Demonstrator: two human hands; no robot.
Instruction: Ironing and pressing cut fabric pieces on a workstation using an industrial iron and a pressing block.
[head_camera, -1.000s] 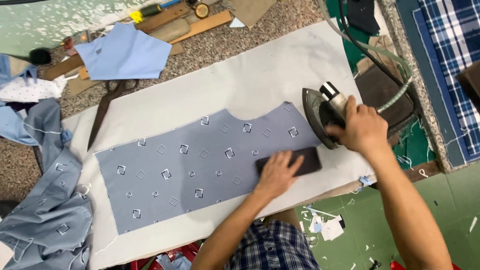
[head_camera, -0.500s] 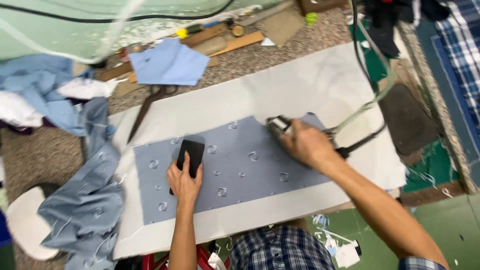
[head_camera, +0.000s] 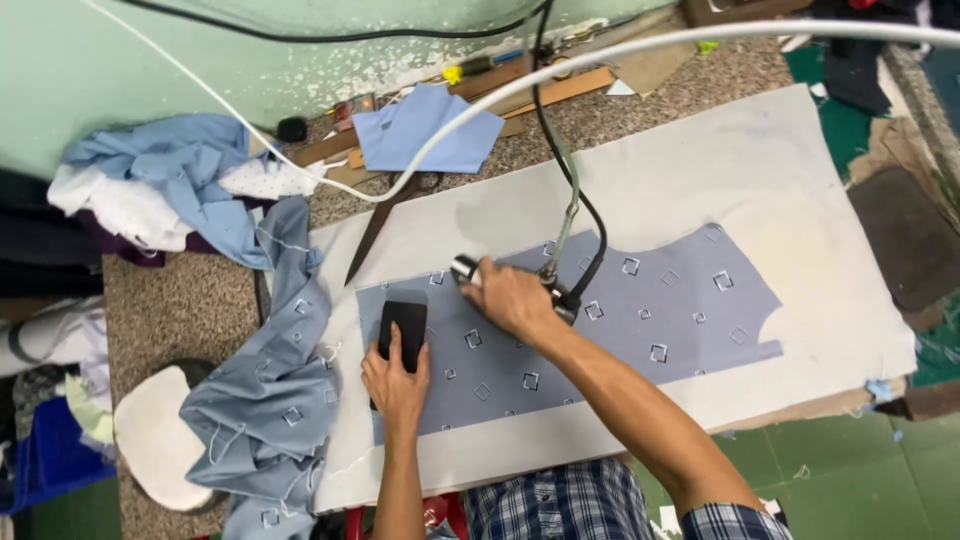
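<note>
The fabric panel is spread flat on the white pad, so it can be pressed. It is pinned near its left end by a dark block under the flat-fingered left hand, while the iron is gripped by the closed right hand.

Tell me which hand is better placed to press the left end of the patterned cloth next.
Probably the right hand: its grip is on the iron, on the grey-blue patterned cloth just beside that end. The left hand is busy pressing the black block flat there.
</note>
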